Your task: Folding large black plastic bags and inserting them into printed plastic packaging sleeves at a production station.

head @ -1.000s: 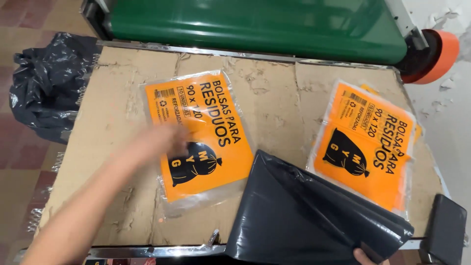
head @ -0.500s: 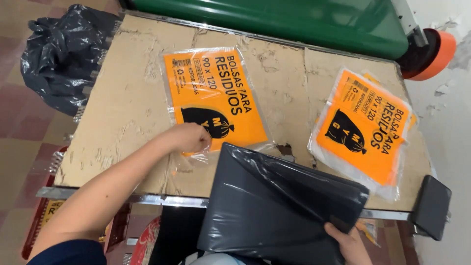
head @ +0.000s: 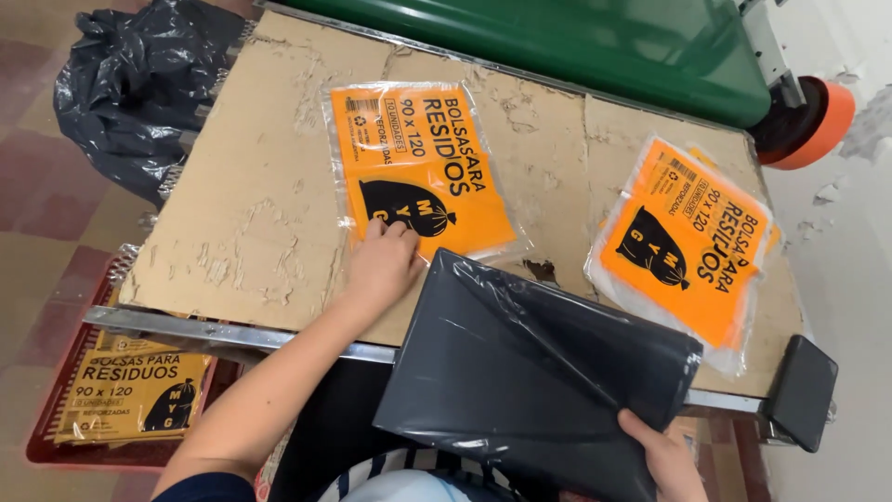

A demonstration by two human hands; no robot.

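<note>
Left hand [head: 383, 265] slid onto orange packet [head: 423, 167]; right hand [head: 664, 455] grips folded bags [head: 530, 372].

A packing workshop: cardboard-topped bench [head: 260, 223], orange-labelled bag packets [head: 423, 167], crate of stock [head: 56, 437].

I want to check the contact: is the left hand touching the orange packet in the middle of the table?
Touching. In the head view the left hand lies flat on the table, its fingertips resting on the lower edge of the orange packet, no gap visible.
</note>
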